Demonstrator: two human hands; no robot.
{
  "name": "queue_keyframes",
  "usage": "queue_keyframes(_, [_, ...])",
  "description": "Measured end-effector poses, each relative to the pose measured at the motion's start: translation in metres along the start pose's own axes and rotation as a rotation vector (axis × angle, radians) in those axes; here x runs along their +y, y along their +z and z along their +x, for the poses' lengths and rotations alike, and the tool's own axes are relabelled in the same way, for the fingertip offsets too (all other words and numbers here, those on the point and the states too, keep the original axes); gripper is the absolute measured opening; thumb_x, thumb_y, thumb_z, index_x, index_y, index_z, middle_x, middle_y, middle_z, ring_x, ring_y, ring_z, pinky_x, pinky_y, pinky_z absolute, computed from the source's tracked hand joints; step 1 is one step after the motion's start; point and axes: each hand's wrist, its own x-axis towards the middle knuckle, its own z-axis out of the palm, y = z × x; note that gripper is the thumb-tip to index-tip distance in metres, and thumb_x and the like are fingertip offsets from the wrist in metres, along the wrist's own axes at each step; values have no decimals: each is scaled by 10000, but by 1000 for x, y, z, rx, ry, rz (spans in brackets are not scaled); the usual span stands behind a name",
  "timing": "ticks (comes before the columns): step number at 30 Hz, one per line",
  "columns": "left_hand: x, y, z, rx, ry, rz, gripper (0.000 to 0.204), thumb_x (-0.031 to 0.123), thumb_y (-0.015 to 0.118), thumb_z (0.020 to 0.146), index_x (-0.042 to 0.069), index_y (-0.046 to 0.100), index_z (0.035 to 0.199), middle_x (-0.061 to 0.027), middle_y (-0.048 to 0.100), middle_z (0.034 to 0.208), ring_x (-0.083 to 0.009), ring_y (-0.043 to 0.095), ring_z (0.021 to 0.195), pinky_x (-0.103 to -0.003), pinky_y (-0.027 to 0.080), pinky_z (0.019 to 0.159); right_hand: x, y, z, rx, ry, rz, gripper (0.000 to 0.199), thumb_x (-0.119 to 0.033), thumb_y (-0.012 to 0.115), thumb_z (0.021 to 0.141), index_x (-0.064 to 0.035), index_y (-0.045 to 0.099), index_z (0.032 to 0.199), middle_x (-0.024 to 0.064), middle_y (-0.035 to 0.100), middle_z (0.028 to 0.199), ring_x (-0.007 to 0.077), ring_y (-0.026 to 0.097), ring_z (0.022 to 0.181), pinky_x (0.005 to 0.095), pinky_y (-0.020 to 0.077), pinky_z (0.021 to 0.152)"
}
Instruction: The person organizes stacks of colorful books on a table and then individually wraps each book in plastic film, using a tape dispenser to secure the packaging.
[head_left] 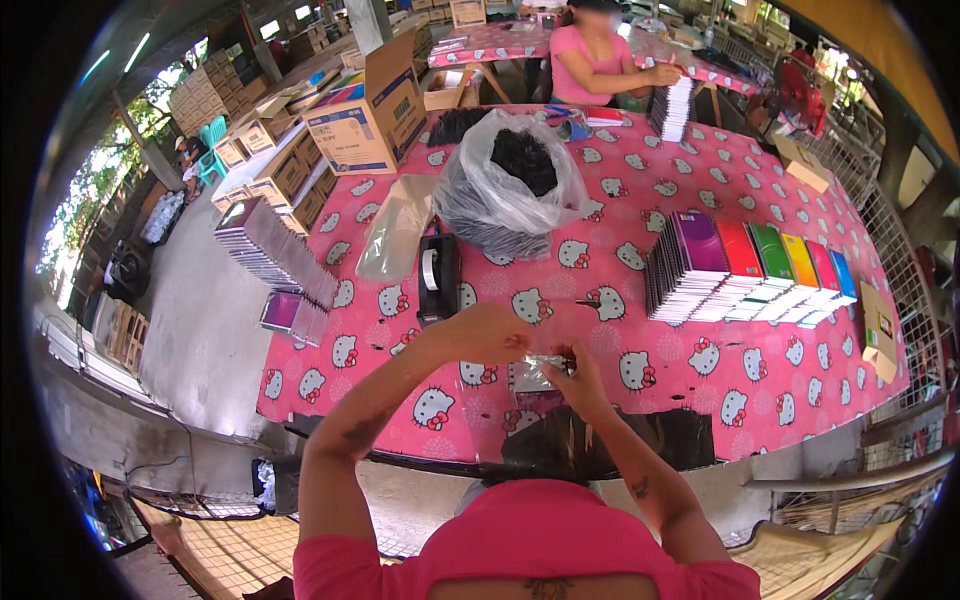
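Observation:
At the near edge of the table, a small notebook in a clear plastic sleeve [536,378] lies before me, with light glinting off the film. My right hand [578,382] grips its right side, thumb across the plastic. Just above its top edge, my left hand [490,335] is bent inward with its fingers closed; whatever they hold is too small to make out. A black tape dispenser [438,278] with a pale roll stands beyond my left hand. Left of it, flat clear plastic sleeves [392,235] lie in a pile.
Stacked wrapped notebooks [275,255] stand at the left edge. Colourful spiral notebooks [745,270] stand in rows at the right. A plastic bag of black spiral coils [510,185] and an open carton [365,120] are farther back. Across the table, a person [592,60] handles a notebook stack [672,108].

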Motion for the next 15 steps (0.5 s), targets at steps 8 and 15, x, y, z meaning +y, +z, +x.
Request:
queue_keyframes(8, [-62,33,61,-595,-117,-375,363,348,700,898,59,673,1114,-89,720,988,-220,687,950,-365,524,824,-4,-11,3,-83,-39,76,425,-87,735,859,-43,520,1223,83,600,1076,171,581,998,309,477,850])
queue_keyframes(15, [-77,145,-42,327,-378,-1376,457,265,623,975,52,521,1367,-120,618,1239,-208,616,1076,-352,489,946,11,-3,-25,103,117,496,468,-117,679,900,-51,491,1323,117,553,1203,201,554,1075,338,469,898])
